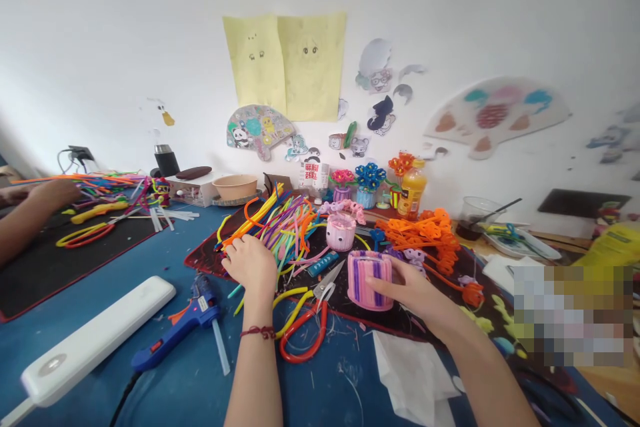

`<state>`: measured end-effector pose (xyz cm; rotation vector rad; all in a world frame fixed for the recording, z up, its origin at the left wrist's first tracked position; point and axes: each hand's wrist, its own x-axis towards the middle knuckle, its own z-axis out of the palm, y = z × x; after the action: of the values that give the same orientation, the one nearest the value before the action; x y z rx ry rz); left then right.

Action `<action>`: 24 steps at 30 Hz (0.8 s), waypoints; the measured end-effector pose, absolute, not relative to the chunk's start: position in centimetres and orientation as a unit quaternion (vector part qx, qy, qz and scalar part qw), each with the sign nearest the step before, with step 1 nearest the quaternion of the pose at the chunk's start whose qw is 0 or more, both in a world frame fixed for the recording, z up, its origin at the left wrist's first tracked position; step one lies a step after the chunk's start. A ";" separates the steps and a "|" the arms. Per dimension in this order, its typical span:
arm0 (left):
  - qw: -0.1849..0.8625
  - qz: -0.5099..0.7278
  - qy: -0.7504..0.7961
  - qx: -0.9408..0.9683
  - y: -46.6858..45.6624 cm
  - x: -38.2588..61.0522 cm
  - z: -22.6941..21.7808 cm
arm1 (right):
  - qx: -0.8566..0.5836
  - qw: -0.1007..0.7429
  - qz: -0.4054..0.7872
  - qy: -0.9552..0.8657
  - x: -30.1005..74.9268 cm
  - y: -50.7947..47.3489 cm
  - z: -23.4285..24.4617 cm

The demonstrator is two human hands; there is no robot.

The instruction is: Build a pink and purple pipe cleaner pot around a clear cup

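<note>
My right hand (415, 290) is closed around a small cup-shaped piece (369, 283) covered in pink and purple striped pipe cleaners, holding it upright above the mat. My left hand (251, 265) rests on the front of a pile of colourful pipe cleaners (295, 220), fingers bent down; what lies under them is hidden. Between the hands lie red-handled scissors (305, 333) with blades spread and a teal tube (323, 264). Just behind stands a pale pink pipe-cleaner cup (341, 233) with googly eyes.
A blue glue gun (175, 333) and a long white device (100, 340) lie at the left. Orange pipe-cleaner pieces (425, 237), an orange drink bottle (414, 190) and pipe-cleaner flowers (371, 180) stand behind. White tissue (413, 373) lies in front. Another person's hand (55, 197) works far left.
</note>
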<state>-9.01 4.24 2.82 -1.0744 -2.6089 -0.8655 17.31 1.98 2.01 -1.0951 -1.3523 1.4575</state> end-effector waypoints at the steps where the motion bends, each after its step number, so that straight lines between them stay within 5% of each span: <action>1: 0.087 -0.302 -0.878 -0.361 4.2 -9.1 2.9 | -0.439 0.421 0.582 -0.540 17.3 2.0 2.1; 15: -0.060 -0.707 -0.654 -0.262 5.3 -11.0 3.1 | -0.438 0.403 0.589 -0.546 17.5 1.6 2.5; 24: -0.136 -0.759 -0.592 -0.233 4.8 -11.2 3.3 | -0.413 0.394 0.612 -0.548 17.6 1.7 2.3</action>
<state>-11.22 4.79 3.28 -0.8048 -2.0418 -2.6166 17.55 1.66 2.35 -1.0484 -1.3889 1.5516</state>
